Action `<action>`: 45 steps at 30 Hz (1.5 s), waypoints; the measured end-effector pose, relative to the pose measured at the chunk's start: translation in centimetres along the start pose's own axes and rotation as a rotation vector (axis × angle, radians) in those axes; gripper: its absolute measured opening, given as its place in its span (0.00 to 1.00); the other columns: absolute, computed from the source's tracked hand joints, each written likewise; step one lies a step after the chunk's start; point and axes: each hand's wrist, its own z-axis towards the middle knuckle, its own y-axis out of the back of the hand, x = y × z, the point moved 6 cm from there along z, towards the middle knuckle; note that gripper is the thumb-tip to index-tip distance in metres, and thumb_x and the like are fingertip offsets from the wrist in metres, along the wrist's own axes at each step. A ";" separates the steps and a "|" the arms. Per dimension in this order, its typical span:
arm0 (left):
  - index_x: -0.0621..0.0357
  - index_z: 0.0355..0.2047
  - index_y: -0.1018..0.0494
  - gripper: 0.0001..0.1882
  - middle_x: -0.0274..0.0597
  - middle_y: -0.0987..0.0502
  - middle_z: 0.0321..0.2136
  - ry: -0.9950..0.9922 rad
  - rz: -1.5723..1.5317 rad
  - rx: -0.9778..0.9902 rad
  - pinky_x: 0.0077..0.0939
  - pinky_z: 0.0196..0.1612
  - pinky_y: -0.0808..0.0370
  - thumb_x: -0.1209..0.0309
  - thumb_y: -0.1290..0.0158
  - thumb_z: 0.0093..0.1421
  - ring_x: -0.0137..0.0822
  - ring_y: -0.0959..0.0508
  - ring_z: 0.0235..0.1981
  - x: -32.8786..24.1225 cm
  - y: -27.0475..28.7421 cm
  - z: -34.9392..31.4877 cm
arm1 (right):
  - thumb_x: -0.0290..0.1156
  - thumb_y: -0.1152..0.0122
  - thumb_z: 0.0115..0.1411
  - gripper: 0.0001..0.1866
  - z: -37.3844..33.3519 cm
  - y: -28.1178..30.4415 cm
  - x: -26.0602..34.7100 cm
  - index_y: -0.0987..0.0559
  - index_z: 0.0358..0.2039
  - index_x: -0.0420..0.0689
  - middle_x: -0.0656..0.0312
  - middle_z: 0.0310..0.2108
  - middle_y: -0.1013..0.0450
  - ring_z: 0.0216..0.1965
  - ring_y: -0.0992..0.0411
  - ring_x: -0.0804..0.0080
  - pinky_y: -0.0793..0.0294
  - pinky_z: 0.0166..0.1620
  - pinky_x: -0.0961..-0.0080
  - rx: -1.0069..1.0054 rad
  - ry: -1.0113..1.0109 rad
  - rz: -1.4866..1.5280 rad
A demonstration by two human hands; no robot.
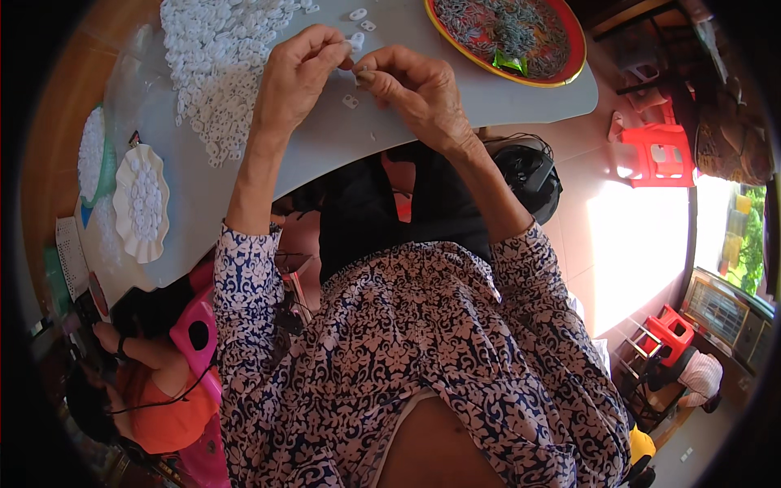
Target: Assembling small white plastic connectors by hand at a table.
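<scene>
A: How did the grip stand?
B: The left hand (299, 77) was closed at the fingertips, thumb and forefinger pinching a small white piece (356, 41) over the far part of the tabletop (529, 102). The right hand (419, 88) was just beside it, thumb and forefinger drawn close together; I couldn't tell whether they met or had hold of anything.

A: What lay nearest?
B: One loose piece (350, 101) lay on the near side of the hands, and two more were just beyond them.

A: And across the surface?
B: To the far left spread a big heap (215, 49) of similar white pieces. At the far right sat a round red tray (582, 49) with a gold rim, heaped with small grey metal parts (521, 32) and a bright green packet (510, 62). Nearer, on the left, a scalloped dish (124, 203) held more white pieces, beside a green basket (106, 175).

A: The room?
B: At the near left a person in orange (167, 411) sat on a pink chair (195, 325). On the right a red stool (663, 154) stood on the tiled floor (569, 175), near a sunlit patch. Greenery showed through an opening beyond.
</scene>
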 end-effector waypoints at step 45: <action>0.60 0.28 0.33 0.14 0.33 0.33 0.18 -0.066 0.006 0.231 0.21 0.26 0.38 0.61 0.55 0.62 0.25 0.36 0.21 -1.0 0.1 -2.1 | 0.23 0.43 0.57 0.18 -0.2 -0.5 0.3 0.32 0.49 0.38 0.62 0.29 0.25 0.33 0.27 0.81 0.27 0.38 0.84 0.051 0.016 -0.044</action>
